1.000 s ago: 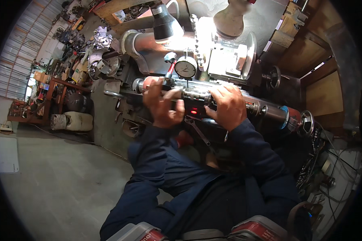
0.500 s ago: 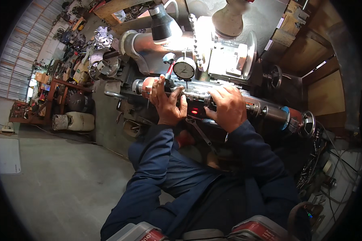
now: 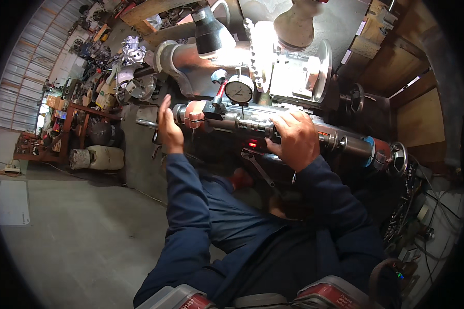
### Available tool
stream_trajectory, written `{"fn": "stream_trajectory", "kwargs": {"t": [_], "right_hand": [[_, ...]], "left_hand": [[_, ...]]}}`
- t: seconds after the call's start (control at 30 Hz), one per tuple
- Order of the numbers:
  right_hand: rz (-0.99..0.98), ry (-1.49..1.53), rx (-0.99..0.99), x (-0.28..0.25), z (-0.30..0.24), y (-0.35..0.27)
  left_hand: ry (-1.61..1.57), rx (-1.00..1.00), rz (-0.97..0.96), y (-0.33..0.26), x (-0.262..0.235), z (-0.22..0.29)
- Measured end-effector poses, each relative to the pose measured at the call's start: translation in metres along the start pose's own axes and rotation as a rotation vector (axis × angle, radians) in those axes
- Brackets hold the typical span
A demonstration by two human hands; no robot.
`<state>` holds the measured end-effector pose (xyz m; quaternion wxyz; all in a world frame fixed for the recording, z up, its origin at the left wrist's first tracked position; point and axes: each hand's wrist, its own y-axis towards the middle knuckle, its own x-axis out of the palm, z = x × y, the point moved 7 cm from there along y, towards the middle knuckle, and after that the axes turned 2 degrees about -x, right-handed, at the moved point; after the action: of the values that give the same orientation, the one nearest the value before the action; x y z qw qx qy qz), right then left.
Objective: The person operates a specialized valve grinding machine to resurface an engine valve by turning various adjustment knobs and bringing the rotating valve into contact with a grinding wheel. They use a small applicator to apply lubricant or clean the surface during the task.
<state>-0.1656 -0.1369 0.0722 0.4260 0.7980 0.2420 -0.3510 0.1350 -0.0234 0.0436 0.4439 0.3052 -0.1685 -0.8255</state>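
A metal shaft [image 3: 253,126] with several raised rings lies across the machine in front of me. My right hand [image 3: 299,140] is closed around its right part, fingers over the top and thumb on the near side. My left hand [image 3: 171,130] is raised off the shaft, fingers stretched out and holding nothing, beside the machine's left end. Closest to it is a red clamp collar [image 3: 195,114] around the shaft's left end. A round dial gauge [image 3: 239,89] stands over the shaft, its thin stem pointing down at it. A red-stemmed holder with a pale blue knob [image 3: 218,76] is next to the gauge.
A black-headed lamp [image 3: 210,35] shines over the machine. Handwheels sit at the right, one a chrome handwheel [image 3: 398,159]. A wrench [image 3: 261,170] hangs below the shaft. Machine parts crowd the floor at far left, near a white jerrycan [image 3: 105,157].
My left hand has let go of the shaft area by the gauge and moved left, opening out. The right hand stays on the shaft.
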Motion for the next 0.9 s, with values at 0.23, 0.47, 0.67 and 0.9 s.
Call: {"fn": "stream_trajectory", "kwargs": {"t": [0.23, 0.47, 0.67, 0.9], "right_hand": [[-0.066, -0.01, 0.007, -0.026, 0.001, -0.006], [0.229, -0.046, 0.3, -0.167, 0.05, -0.067], [0.451, -0.074, 0.726, -0.243, 0.154, -0.189], [0.163, 0.093, 0.857, -0.235, 0.282, -0.274]], "left_hand": [[0.081, -0.227, -0.609, 0.038, 0.034, -0.063], [-1.202, -0.674, -0.548, -0.005, 0.055, -0.042], [-1.328, -0.891, -0.066, -0.011, 0.058, -0.091], [-1.065, -1.117, -0.051, -0.012, 0.042, -0.089]]}}
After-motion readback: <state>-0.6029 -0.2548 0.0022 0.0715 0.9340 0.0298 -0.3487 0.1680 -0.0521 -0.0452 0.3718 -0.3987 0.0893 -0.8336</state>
